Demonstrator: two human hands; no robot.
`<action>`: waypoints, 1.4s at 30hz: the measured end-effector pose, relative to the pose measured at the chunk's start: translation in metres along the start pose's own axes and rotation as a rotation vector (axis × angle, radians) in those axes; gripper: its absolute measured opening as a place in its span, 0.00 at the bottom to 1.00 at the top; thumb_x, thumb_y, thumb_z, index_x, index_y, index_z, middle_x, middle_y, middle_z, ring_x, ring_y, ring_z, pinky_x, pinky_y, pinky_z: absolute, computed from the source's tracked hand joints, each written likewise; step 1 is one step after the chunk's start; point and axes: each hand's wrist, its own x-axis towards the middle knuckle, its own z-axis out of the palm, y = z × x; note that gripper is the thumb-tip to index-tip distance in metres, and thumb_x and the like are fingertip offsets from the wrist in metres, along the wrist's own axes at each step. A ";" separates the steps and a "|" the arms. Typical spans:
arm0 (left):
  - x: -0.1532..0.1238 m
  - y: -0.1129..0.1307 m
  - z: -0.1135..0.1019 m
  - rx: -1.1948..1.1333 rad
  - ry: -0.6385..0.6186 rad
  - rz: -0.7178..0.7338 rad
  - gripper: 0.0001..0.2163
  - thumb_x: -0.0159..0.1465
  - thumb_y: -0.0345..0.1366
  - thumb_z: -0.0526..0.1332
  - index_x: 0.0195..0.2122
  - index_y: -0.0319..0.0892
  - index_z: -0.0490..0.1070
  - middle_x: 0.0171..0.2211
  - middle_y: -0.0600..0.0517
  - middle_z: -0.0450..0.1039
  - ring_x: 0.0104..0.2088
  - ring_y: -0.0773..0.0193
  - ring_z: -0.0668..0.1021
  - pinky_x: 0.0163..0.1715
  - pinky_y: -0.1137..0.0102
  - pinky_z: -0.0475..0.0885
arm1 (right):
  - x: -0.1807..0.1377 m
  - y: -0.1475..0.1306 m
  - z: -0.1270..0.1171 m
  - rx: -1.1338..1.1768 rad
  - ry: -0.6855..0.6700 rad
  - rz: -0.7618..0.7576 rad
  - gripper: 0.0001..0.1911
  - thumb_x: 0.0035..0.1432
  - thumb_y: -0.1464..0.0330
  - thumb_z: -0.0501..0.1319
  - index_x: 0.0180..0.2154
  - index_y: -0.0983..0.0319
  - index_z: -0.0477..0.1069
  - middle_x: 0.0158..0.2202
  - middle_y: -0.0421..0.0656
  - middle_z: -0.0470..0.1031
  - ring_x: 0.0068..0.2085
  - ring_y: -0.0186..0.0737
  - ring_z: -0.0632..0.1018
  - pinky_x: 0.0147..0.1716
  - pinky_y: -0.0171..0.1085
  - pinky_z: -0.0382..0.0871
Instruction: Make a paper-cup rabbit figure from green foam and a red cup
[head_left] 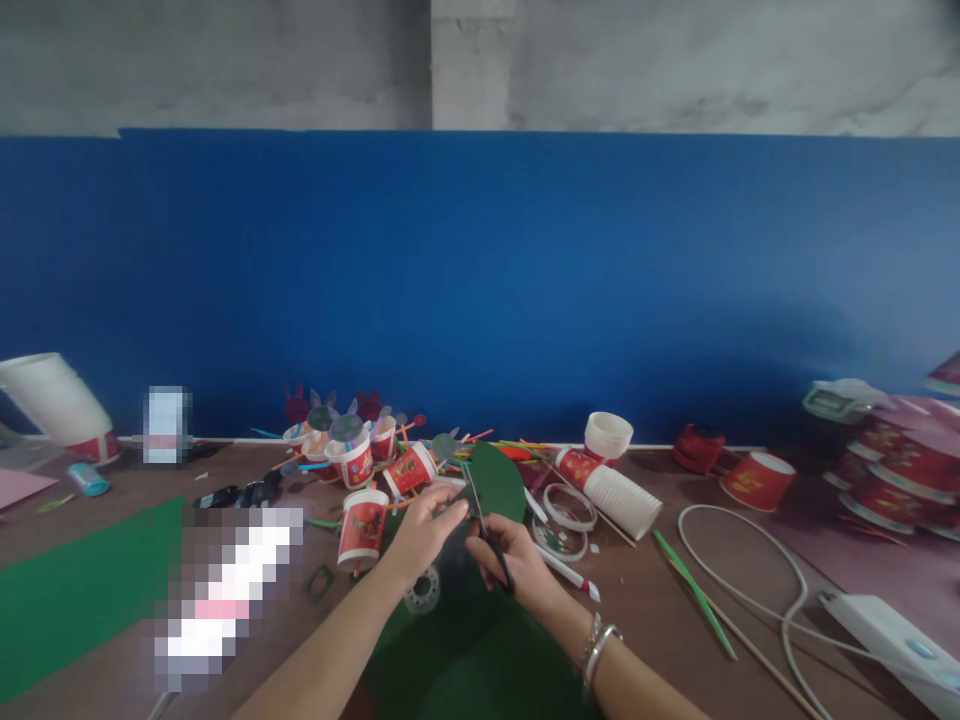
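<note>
My right hand is closed on a pair of black-handled scissors, whose blades point up and away. Facing it, my left hand pinches a small dark green piece at the blades; its outline is partly hidden by my fingers. Just beyond the scissors is a rounded dark green sheet. Under my forearms lies a larger dark green sheet. A clear ring-shaped roll sits beside my left wrist. Left of that hand, a red and white paper cup stands on the table.
Several decorated cups cluster at the back. A stack of paper cups lies right of centre, near coiled tubing. A white cable and power strip occupy the right. A green sheet lies left; a blue partition stands behind.
</note>
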 end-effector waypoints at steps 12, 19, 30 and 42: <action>-0.001 0.000 0.002 -0.092 -0.009 -0.041 0.10 0.57 0.39 0.57 0.32 0.39 0.73 0.33 0.50 0.74 0.37 0.59 0.73 0.39 0.69 0.65 | 0.000 0.004 0.002 0.041 -0.004 0.024 0.17 0.47 0.56 0.64 0.28 0.63 0.64 0.13 0.31 0.61 0.15 0.27 0.63 0.15 0.28 0.56; 0.001 0.000 -0.004 -0.091 -0.055 -0.079 0.10 0.55 0.38 0.60 0.35 0.40 0.73 0.38 0.49 0.73 0.37 0.60 0.73 0.39 0.68 0.67 | 0.000 0.000 0.000 0.024 -0.025 0.055 0.18 0.46 0.55 0.64 0.26 0.62 0.63 0.12 0.32 0.63 0.14 0.28 0.65 0.14 0.28 0.58; -0.006 -0.004 0.012 -0.045 0.050 0.005 0.12 0.59 0.42 0.55 0.23 0.41 0.67 0.28 0.52 0.70 0.33 0.62 0.72 0.38 0.70 0.65 | 0.000 0.006 0.002 0.084 -0.011 0.024 0.18 0.45 0.55 0.65 0.27 0.62 0.64 0.14 0.31 0.62 0.15 0.28 0.64 0.14 0.29 0.60; -0.009 -0.001 0.012 -0.234 -0.028 -0.147 0.11 0.57 0.42 0.57 0.21 0.42 0.65 0.23 0.55 0.70 0.31 0.62 0.72 0.38 0.69 0.64 | 0.001 0.005 0.001 0.060 -0.015 -0.042 0.16 0.49 0.58 0.64 0.29 0.64 0.65 0.16 0.33 0.63 0.17 0.28 0.64 0.17 0.28 0.57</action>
